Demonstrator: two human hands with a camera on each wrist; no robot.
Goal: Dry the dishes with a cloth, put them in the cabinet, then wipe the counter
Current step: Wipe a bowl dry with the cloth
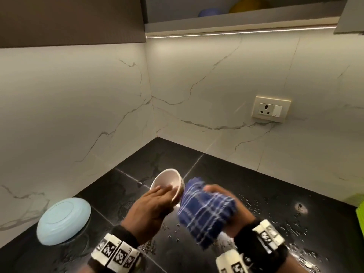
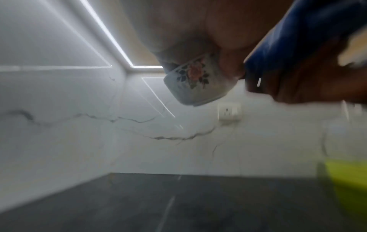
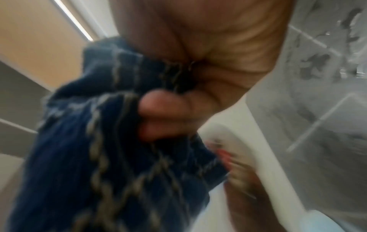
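Note:
My left hand [image 1: 155, 203] grips a small white bowl [image 1: 168, 182] with a flower print [image 2: 195, 81] and holds it tilted above the black counter [image 1: 157, 160], its opening turned away from me. My right hand [image 1: 222, 196] grips a bunched blue checked cloth [image 1: 204, 209] [image 3: 103, 141] and holds it against the bowl's right side. In the right wrist view two fingertips [image 3: 158, 114] curl over the cloth beside the bowl's rim [image 3: 234, 141]. A light blue plate [image 1: 63, 220] lies upside down on the counter at the left.
Water drops [image 1: 262, 211] spread over the counter on the right. A green object [image 1: 359, 211] pokes in at the right edge. A wall socket [image 1: 270, 109] sits on the marble backsplash. Above, an open cabinet shelf [image 1: 236, 18] holds blue and yellow dishes.

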